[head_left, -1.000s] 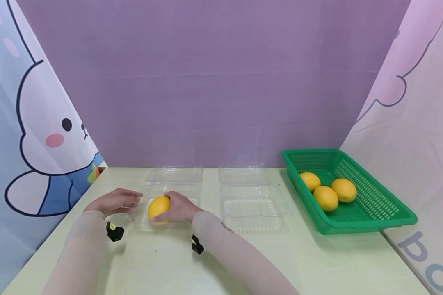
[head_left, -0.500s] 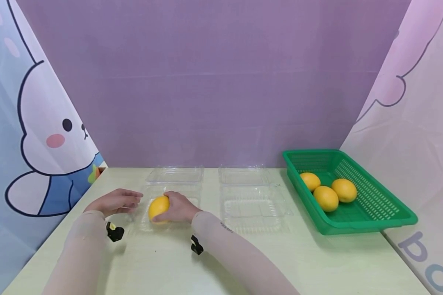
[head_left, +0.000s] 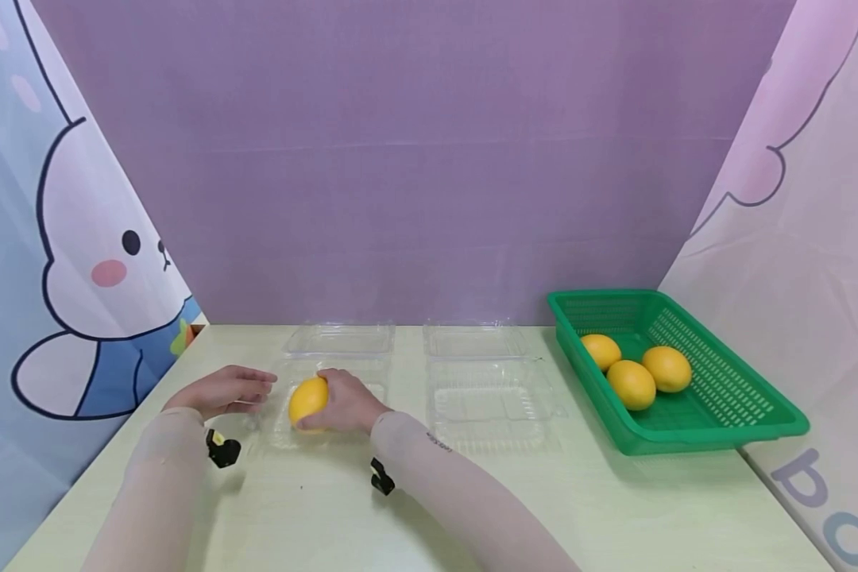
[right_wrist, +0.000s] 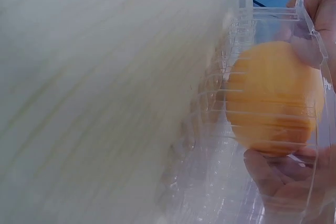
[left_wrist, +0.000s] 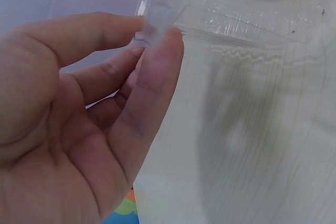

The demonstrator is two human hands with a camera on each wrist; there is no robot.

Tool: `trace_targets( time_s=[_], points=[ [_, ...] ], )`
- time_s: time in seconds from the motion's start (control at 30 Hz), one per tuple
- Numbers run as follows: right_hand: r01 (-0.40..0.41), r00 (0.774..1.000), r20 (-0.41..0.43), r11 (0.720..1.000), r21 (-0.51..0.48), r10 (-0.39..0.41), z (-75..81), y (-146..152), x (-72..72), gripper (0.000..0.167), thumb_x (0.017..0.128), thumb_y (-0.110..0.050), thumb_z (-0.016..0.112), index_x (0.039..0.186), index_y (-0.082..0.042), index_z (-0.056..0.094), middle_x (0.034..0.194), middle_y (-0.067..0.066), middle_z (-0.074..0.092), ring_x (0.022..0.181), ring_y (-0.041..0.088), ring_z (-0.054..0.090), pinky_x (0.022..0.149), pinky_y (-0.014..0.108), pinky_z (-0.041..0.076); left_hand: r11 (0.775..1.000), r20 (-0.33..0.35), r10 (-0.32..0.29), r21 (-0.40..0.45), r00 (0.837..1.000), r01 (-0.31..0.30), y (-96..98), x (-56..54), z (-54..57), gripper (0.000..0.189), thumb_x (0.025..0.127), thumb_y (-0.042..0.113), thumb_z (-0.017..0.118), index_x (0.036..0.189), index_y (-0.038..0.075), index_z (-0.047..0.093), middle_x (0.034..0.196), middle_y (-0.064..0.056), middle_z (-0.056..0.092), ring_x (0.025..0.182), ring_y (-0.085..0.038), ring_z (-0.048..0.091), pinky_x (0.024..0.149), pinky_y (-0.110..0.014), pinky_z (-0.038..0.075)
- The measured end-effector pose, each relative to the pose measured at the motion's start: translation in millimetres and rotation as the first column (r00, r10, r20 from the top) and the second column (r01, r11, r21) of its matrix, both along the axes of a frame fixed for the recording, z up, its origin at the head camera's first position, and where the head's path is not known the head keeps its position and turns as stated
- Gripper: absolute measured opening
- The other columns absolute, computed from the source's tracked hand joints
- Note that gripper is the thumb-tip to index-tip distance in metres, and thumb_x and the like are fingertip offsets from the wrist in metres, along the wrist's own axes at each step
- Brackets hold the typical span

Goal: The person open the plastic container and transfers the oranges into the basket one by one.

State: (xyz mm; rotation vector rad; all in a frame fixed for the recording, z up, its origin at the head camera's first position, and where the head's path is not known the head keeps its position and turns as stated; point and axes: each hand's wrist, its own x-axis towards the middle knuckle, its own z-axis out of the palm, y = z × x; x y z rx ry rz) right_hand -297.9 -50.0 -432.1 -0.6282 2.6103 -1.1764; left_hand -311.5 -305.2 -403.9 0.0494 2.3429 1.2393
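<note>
My right hand [head_left: 346, 403] holds an orange [head_left: 305, 403], thumb on the near side and fingers over the far side. The orange sits within the base of the left clear plastic clamshell box [head_left: 376, 370], whose lid [head_left: 339, 340] lies folded back behind it. Through the box's ribbed wall, the right wrist view shows the orange [right_wrist: 273, 98] low inside, with fingers [right_wrist: 262, 171] against it. At the box's left edge is my left hand [head_left: 222, 391]. In the left wrist view, its thumb and forefinger pinch the clear plastic rim [left_wrist: 160, 19].
A second clamshell box [head_left: 489, 403] stands with its lid back just to the right. Beyond it, a green basket [head_left: 715, 435] holds three oranges [head_left: 631, 385]. A purple cloth [head_left: 429, 175] closes off the table's [head_left: 314, 524] back, with printed cloths at both sides.
The right hand and the orange have shifted very slightly to the right. The left hand stays in place at the box's edge.
</note>
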Motion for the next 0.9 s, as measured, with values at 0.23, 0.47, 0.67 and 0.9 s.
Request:
trace_targets(
  time_s=[0.23,0.47,0.67,0.9],
  points=[
    [0.001,0.998,-0.069,1.000,-0.002,-0.001,-3.1,0.1,-2.2,0.091,0.072,-0.045,0.088,0.148,-0.014,0.047,0.139,-0.003,0.053,0.105,0.009,0.054,0.090,0.025,0.048,1.000,0.002,0.000,-0.003,1.000,0.000,0.4,0.5,-0.2,0.060,0.103,0.025,0.056,0.148,-0.010,0.037,0.146,-0.030,0.043,0.118,-0.034,0.054,0.099,-0.042,0.051],
    [0.006,0.996,-0.093,1.000,-0.022,-0.008,-0.9,1.6,-1.7,0.089,0.073,-0.043,0.088,0.147,-0.014,0.048,0.139,-0.003,0.053,0.105,0.008,0.055,0.091,0.024,0.048,1.000,0.008,0.008,0.006,1.000,-0.008,0.5,1.2,0.8,0.058,0.103,0.026,0.056,0.147,-0.008,0.040,0.145,-0.028,0.045,0.119,-0.033,0.054,0.098,-0.042,0.051],
    [0.009,0.996,-0.083,0.999,-0.039,-0.012,2.0,3.6,1.3,0.088,0.073,-0.042,0.088,0.146,-0.015,0.048,0.136,-0.004,0.054,0.101,0.008,0.055,0.089,0.025,0.049,1.000,0.004,0.009,0.005,1.000,-0.009,1.2,1.5,0.9,0.058,0.103,0.027,0.057,0.147,-0.008,0.041,0.145,-0.028,0.045,0.120,-0.034,0.054,0.098,-0.042,0.051],
    [0.004,0.995,-0.096,0.998,-0.055,-0.009,5.7,5.7,2.9,0.088,0.074,-0.039,0.088,0.148,-0.016,0.047,0.135,-0.004,0.054,0.099,0.008,0.055,0.087,0.026,0.050,1.000,0.005,0.009,0.003,1.000,-0.009,1.8,0.9,0.6,0.059,0.103,0.027,0.056,0.148,-0.008,0.040,0.146,-0.029,0.044,0.121,-0.034,0.054,0.099,-0.043,0.051]
  ],
)
